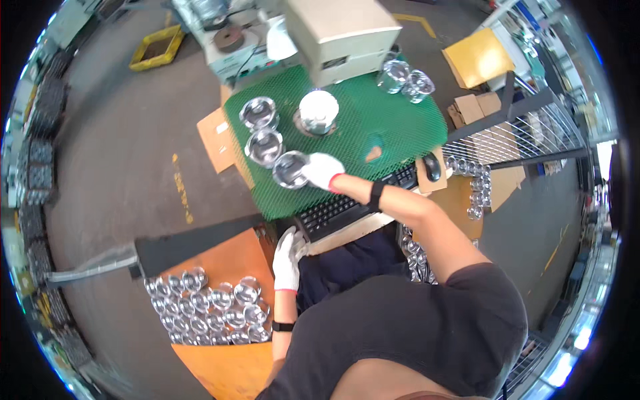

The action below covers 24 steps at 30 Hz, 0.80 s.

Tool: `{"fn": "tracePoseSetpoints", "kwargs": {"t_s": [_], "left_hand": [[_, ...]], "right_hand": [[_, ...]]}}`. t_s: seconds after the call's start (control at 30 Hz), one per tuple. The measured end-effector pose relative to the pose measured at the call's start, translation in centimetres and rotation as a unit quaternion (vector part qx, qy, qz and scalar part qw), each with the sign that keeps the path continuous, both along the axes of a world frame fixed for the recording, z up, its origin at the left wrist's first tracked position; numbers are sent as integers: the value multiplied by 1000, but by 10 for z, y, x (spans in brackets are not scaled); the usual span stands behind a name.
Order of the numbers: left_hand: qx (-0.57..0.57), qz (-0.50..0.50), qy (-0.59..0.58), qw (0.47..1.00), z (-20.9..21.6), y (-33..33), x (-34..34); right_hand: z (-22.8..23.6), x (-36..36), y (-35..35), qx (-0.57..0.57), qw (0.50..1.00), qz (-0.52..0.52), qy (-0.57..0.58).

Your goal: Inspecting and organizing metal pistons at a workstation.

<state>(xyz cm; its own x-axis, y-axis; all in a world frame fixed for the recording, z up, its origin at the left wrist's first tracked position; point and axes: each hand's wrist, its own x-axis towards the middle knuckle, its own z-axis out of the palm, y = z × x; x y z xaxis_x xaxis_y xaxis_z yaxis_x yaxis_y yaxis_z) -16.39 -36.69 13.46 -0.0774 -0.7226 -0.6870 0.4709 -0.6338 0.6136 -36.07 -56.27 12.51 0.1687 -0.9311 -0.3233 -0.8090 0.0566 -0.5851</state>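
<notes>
My right hand [323,171], in a white glove, reaches across the green mat [347,143] with its fingers closed on the rim of a shiny round metal cup [289,170]. Two similar pieces, a middle cup [265,147] and a far cup [258,113], stand in a row beyond it. Another shiny piece with a bright white top [319,111] sits on a round base to the right of the row. My left hand [287,259], also gloved, rests beside the left end of the black keyboard [333,217], fingers stretched out and holding nothing.
A beige box-shaped machine [343,40] stands at the mat's back edge, with shiny cups [419,87] beside it. A mouse [432,167] lies right of the keyboard. Many metal cups cover the orange board [220,360] at lower left. A wire rack [513,140] stands at right.
</notes>
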Motion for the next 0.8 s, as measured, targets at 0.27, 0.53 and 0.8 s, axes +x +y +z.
{"fn": "tracePoseSetpoints", "kwargs": {"t_s": [0.27, 0.53, 0.8], "left_hand": [[47, -16, -3, 999, -6, -25, -39], [73, -19, 24, 997, -15, -57, -78], [4, -55, -39, 998, 11, -79, -71]], "right_hand": [[37, -82, 2, 38, 989, 74, -121], [65, -307, -88, -297, 883, -168, 323], [71, -313, -82, -126, 931, -127, 319]]}}
